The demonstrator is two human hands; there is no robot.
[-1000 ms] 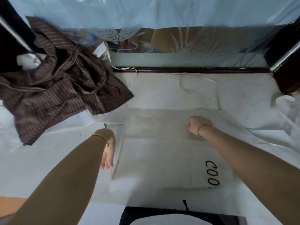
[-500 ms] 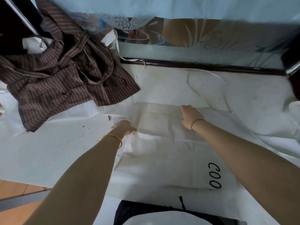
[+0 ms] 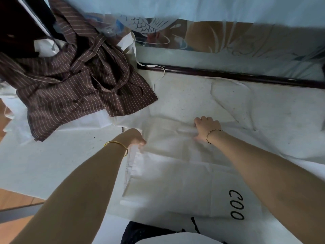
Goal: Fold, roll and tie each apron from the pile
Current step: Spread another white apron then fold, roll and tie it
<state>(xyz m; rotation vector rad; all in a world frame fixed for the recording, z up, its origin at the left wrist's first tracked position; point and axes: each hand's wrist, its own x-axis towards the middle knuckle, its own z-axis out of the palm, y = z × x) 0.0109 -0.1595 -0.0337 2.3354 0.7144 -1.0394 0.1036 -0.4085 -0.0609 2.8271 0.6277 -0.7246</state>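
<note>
A white apron (image 3: pixel 175 176) lies folded flat on the white-covered table in front of me, with black letters "COO" near its right front corner. My left hand (image 3: pixel 134 137) grips the apron's far left corner, fingers curled on the cloth. My right hand (image 3: pixel 206 127) presses and pinches the apron's far edge, which bunches up under the fingers. A pile of brown striped aprons (image 3: pixel 70 81) lies crumpled at the back left, with their straps tangled.
A dark wooden rail (image 3: pixel 228 75) with a glass panel behind it bounds the table's far side. White straps (image 3: pixel 133 50) hang near the pile. The table's left edge and wooden floor (image 3: pixel 15 203) show at lower left. Dark cloth (image 3: pixel 144 233) lies at the front edge.
Both hands have reached forward to the apron's far edge. The left hand left the apron's left side and took the far left corner. The right hand opened from a fist and gathers the cloth.
</note>
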